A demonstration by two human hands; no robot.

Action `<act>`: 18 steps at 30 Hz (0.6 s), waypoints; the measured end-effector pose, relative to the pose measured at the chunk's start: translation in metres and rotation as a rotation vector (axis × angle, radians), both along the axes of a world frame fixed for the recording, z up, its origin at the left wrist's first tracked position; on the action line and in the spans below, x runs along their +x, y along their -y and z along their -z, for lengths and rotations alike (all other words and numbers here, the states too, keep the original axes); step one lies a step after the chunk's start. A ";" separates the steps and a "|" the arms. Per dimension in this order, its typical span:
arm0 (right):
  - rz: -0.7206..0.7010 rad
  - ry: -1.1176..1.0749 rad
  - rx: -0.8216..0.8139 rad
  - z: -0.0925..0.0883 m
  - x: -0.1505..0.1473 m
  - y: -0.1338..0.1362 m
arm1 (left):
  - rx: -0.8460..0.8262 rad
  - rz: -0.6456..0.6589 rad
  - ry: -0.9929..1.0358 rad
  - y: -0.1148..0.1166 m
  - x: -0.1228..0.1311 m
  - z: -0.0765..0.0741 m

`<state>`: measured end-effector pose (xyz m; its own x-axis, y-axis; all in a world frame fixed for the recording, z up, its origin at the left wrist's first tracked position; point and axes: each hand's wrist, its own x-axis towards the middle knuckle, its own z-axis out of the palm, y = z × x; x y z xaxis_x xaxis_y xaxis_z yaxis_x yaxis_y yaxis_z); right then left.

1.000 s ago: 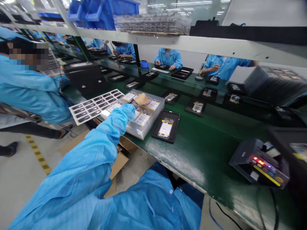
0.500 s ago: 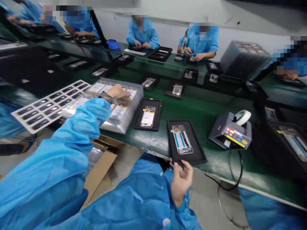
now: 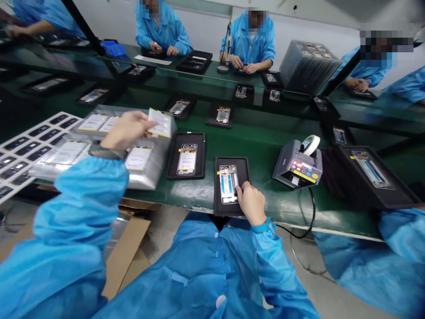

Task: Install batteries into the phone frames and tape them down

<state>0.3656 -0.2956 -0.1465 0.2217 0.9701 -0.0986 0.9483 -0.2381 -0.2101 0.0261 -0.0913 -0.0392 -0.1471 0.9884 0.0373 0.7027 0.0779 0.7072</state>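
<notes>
My left hand (image 3: 128,128) pinches a white phone battery (image 3: 160,123) with yellow edges, raised over the clear plastic battery tray (image 3: 151,170). More white batteries lie in that tray's pockets. In front of me lies a black tray (image 3: 221,208) with an opened phone frame (image 3: 228,184) in it; blue strips show in its bare battery bay. My right hand (image 3: 252,201) is closed at this tray's right edge, its thumb beside the frame, and the other fingers are partly hidden. Left of it, a second black tray (image 3: 171,170) bears a phone (image 3: 187,159) with a white battery inside.
A grey tape dispenser (image 3: 295,166) with a cable stands on the right. A white sheet of black parts (image 3: 28,148) lies at far left. More black phone trays (image 3: 212,122) line the green bench (image 3: 265,146). Co-workers (image 3: 252,44) in blue sit opposite; an open carton (image 3: 131,248) is below.
My left hand has lifted a battery out of the clear tray. My right hand has moved from the black tray's front edge up to its right side, and that tray now sits straighter.
</notes>
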 end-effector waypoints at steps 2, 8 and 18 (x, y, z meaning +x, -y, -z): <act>-0.057 0.054 -0.094 -0.003 -0.002 -0.016 | -0.054 0.112 0.378 0.039 0.031 0.019; 0.004 -0.112 -0.013 0.001 0.002 -0.013 | -0.348 0.258 0.942 0.145 0.138 0.105; 0.165 -1.120 0.130 0.029 0.007 0.002 | -0.421 0.326 0.721 0.154 0.173 0.140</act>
